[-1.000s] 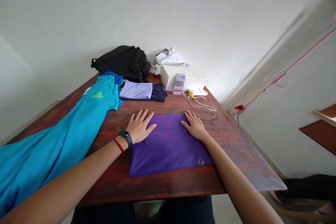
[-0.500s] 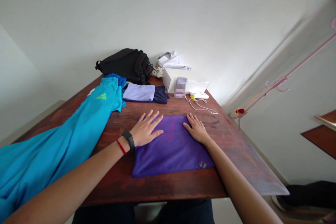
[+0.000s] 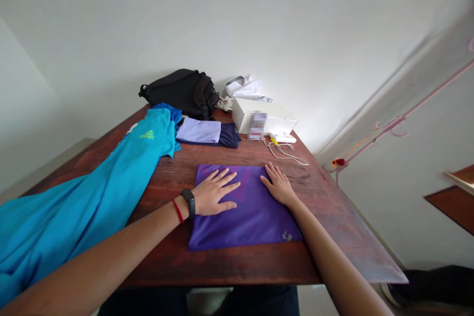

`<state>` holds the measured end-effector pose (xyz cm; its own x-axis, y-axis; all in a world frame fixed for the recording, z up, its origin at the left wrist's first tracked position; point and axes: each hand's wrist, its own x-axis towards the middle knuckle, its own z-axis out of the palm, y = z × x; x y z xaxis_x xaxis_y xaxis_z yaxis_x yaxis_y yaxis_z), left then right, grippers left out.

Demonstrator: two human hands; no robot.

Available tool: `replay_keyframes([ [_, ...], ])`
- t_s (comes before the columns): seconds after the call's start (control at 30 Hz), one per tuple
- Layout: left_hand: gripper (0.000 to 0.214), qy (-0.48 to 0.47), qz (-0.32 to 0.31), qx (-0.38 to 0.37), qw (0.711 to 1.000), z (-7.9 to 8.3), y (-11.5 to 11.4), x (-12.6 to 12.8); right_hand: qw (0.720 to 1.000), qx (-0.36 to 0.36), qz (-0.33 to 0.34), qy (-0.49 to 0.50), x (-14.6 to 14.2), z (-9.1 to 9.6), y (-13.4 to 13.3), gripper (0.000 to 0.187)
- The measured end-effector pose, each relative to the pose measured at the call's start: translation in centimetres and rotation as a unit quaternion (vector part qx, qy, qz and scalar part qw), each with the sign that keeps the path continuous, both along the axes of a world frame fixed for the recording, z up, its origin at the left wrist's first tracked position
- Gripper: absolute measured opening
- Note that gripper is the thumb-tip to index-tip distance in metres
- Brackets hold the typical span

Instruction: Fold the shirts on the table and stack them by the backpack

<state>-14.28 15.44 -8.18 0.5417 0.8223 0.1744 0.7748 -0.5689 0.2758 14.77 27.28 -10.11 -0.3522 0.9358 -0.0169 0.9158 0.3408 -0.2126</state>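
A purple garment (image 3: 246, 222), folded into a flat rectangle, lies on the wooden table in front of me. My left hand (image 3: 213, 195) rests palm down on its left part, fingers spread. On the far right edge of the cloth lies my right hand (image 3: 278, 185), flat, with its fingers stretched out. To the left a turquoise garment (image 3: 122, 173) with a yellow-green logo is spread along the table and passes behind my left forearm. Folded lavender cloth (image 3: 200, 131) and dark navy cloth (image 3: 228, 136) lie beyond the purple one.
A black backpack (image 3: 177, 91) leans against the wall at the back. Beside it stand a white box (image 3: 242, 116), a white bag (image 3: 248, 88) and a white cable (image 3: 291, 155). The wooden table (image 3: 218, 271) has a clear covering at its right edge. A pink rack (image 3: 392, 126) stands at right.
My left hand has moved right and slightly nearer to me over the purple garment. The right hand stays at about the same place on the cloth. The view has shifted slightly.
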Motion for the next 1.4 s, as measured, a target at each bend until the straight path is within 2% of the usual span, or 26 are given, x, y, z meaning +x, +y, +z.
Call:
replay_keyframes([
  [1.4,0.069,0.002,-0.001,0.005,1.000,-0.06,-0.07,0.00,1.000,-0.005,0.001,-0.006,-0.02,0.29,-0.09,0.072],
])
